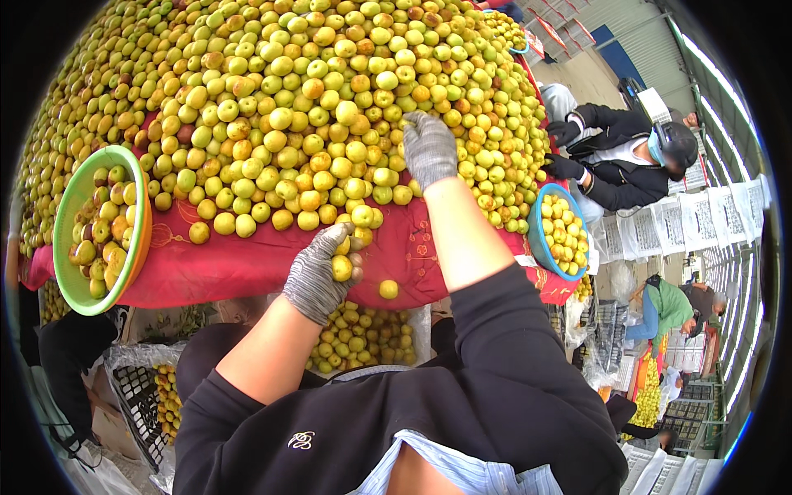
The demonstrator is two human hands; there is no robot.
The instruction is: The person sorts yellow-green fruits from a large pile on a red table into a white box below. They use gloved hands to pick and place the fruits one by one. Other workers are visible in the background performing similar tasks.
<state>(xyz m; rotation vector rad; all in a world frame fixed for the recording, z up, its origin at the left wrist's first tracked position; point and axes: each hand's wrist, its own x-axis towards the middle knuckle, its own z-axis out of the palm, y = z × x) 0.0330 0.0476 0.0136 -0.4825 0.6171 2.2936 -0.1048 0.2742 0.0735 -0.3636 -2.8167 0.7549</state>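
A big heap of yellow-green jujube-like fruit (266, 124), some with brown patches, covers a table with a red cloth (229, 266). My left hand (325, 269), in a grey knit glove with bare fingertips showing, holds several of the fruits at the table's near edge. My right hand (428, 148), gloved alike, reaches into the heap at centre right; its fingertips touch the fruit, and whether they grip one is hidden. One loose fruit (388, 289) lies on the cloth right of my left hand. Below the edge, in front of my body, more fruit (362, 337) fills a lined container.
A green basket (65, 247) of browner fruit stands at the left edge, a blue basket (537, 229) of fruit at the right. A black crate (133, 396) is low at left. A masked co-worker (619, 154) sits at the table's right side; other people are farther off.
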